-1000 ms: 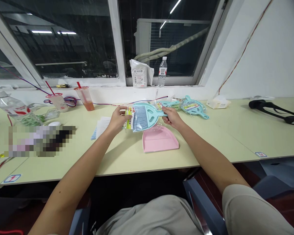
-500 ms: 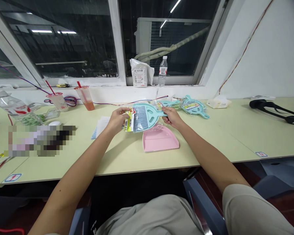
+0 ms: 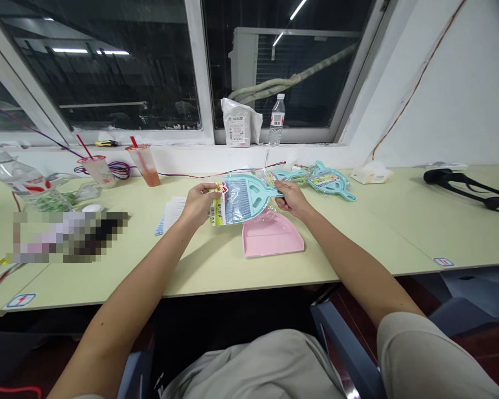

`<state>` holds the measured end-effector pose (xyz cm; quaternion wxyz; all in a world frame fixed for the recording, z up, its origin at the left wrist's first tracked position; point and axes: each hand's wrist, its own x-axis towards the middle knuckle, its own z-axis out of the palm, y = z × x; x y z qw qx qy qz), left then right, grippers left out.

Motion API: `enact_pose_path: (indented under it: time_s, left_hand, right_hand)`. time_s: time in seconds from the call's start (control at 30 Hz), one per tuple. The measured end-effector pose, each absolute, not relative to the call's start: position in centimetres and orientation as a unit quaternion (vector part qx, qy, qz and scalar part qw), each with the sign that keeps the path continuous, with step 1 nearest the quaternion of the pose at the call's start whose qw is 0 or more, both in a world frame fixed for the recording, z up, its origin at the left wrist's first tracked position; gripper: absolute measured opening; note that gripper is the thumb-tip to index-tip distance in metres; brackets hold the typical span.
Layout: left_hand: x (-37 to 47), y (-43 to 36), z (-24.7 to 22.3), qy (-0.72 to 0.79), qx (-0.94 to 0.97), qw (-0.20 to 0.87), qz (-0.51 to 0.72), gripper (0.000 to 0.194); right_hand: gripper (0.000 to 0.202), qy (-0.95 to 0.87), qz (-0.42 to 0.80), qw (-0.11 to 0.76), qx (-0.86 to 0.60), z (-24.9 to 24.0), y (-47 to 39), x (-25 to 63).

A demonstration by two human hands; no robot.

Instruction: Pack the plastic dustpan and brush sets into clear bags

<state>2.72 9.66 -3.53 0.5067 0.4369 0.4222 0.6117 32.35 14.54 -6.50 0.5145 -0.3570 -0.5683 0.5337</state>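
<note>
Between my hands, above the table, is a light-blue mini brush and dustpan set [image 3: 256,198] in clear plastic packaging with a yellow-green label. My left hand [image 3: 200,204] pinches the labelled end of the package. The handle end is gripped by my right hand [image 3: 291,198], its fingers closed around it. Below the set lies a pink dustpan [image 3: 273,237], partly covered by the package at its back edge. Another wrapped light-blue brush and dustpan set [image 3: 330,182] rests on the table beyond my right hand, and a further light-blue piece [image 3: 291,175] shows just behind that hand.
Sheets of paper [image 3: 171,213] lie left of my left hand. Two cups with red straws, one a drink cup [image 3: 146,165], and a large bottle [image 3: 25,180] stand further left. A tissue pack [image 3: 371,173] and a black strapped item [image 3: 474,191] are at right.
The packaged set has tilted very slightly at its label end, so the label faces me a little more. Both hands keep their hold.
</note>
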Motion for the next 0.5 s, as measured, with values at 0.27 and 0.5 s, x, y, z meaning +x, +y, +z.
enact_pose_path:
  time_s: [0.27, 0.5]
  left_hand:
    - [2.1, 9.6, -3.2, 0.395, 0.455, 0.554, 0.574, 0.037]
    - [1.5, 9.7, -2.9, 0.374, 0.448, 0.607, 0.539, 0.029]
  right_hand:
    - [0.052, -0.562, 0.527, 0.524, -0.362, -5.7, 13.5, 31.7]
    - [0.05, -0.564, 0.527, 0.517, -0.37, -5.8, 13.5, 31.8]
